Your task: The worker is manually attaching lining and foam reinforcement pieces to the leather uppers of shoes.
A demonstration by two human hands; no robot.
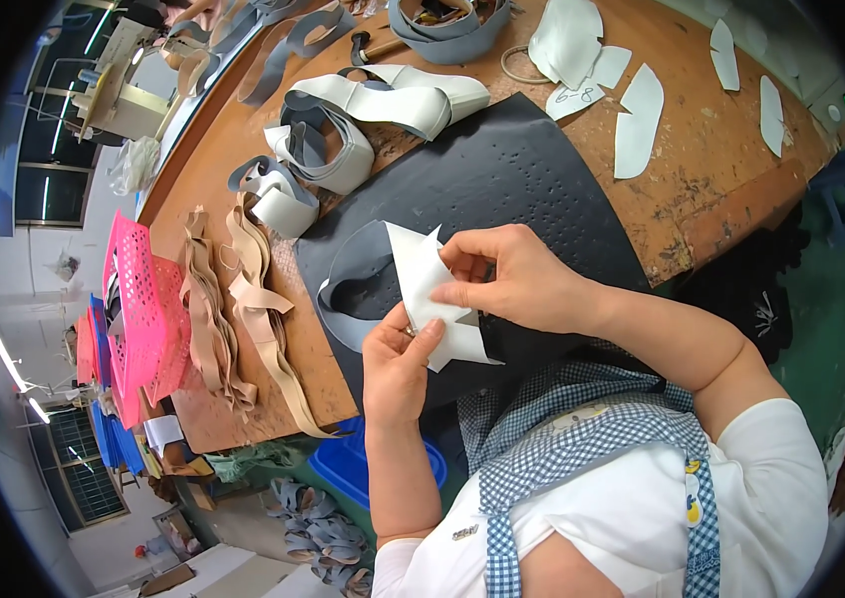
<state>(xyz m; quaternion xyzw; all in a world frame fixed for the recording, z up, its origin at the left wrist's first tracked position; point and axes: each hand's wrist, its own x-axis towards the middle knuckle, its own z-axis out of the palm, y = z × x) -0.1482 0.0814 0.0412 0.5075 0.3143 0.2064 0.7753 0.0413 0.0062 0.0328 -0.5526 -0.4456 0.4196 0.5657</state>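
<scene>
Both hands hold a white, leather-like cut piece [415,261] with pointed corners over the black mat [542,169]. My left hand [398,369] is closed on its lower left side, with the thumb lying on the white surface. On the upper right side, my right hand [517,277] pinches the piece between thumb and bent fingers. A grey strip [343,254] curves in a loop on the mat, left of the piece; whether it is joined to the piece I cannot tell.
Rolled white-and-grey strips [338,164] lie beyond the mat. Tan strips [205,319] and a pink basket [158,319] are at the left. White cut pieces [639,125] lie at the far right, and a hammer [383,48] at the back. A blue tub [343,473] stands below the table.
</scene>
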